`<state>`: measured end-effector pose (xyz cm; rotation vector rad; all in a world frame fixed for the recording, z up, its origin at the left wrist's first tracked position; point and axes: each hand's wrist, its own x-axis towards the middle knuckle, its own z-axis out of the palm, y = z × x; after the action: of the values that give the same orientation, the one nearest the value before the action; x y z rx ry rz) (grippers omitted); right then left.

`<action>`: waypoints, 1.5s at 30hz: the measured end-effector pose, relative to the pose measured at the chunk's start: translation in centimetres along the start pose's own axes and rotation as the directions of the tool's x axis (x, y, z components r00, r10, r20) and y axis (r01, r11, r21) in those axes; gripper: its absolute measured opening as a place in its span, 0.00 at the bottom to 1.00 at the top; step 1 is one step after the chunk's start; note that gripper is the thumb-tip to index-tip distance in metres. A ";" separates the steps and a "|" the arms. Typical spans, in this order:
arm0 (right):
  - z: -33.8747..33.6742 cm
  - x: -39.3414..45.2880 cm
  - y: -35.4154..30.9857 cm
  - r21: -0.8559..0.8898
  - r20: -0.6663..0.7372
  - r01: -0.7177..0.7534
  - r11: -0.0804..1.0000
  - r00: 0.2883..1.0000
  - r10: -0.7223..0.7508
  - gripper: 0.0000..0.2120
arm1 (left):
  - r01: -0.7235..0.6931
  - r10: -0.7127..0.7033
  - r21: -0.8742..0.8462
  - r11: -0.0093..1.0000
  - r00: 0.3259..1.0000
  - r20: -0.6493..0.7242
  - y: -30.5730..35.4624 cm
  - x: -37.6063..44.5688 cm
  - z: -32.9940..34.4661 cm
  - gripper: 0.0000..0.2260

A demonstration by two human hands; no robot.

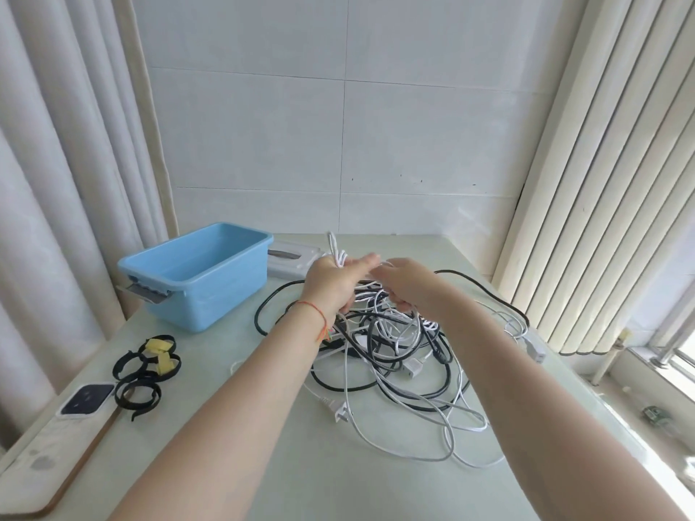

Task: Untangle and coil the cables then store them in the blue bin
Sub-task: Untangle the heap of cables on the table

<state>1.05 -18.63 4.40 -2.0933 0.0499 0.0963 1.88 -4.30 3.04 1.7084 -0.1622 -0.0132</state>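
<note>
Both hands, left hand (331,282) and right hand (404,283), grip white cable (336,250); fingertips blurred, tangle (391,344) partly hidden.

Both hands are raised over the tangled cables (398,355) on the pale worktop (301,464): the left hand (331,283) holds a looped white cable (336,250) in its grip, and the right hand (404,285) pinches strands beside it. The blue bin (199,274) stands far left (open, nothing visible inside), with black straps (144,374) nearer.
</note>
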 end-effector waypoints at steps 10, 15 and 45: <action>-6.2 -0.8 -0.4 0.506 0.084 -0.005 0.863 0.995 -0.044 0.17 | 0.102 -0.114 0.069 0.992 0.973 0.201 1.3 1.3 -2.1 0.21; -6.1 0.2 -1.5 0.671 -0.114 -0.013 0.742 0.986 0.120 0.15 | 0.159 -0.099 -0.102 0.982 0.893 0.439 3.0 1.1 -1.2 0.18; -3.0 -4.3 -2.2 -0.126 -0.283 0.331 0.935 0.891 -0.354 0.06 | -0.044 0.049 0.061 0.997 0.996 -0.080 1.7 1.3 -0.3 0.13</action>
<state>-2.92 -20.09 8.19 -2.1426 -0.1424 -0.4451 3.04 -4.40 4.88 1.7605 -0.1429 0.0967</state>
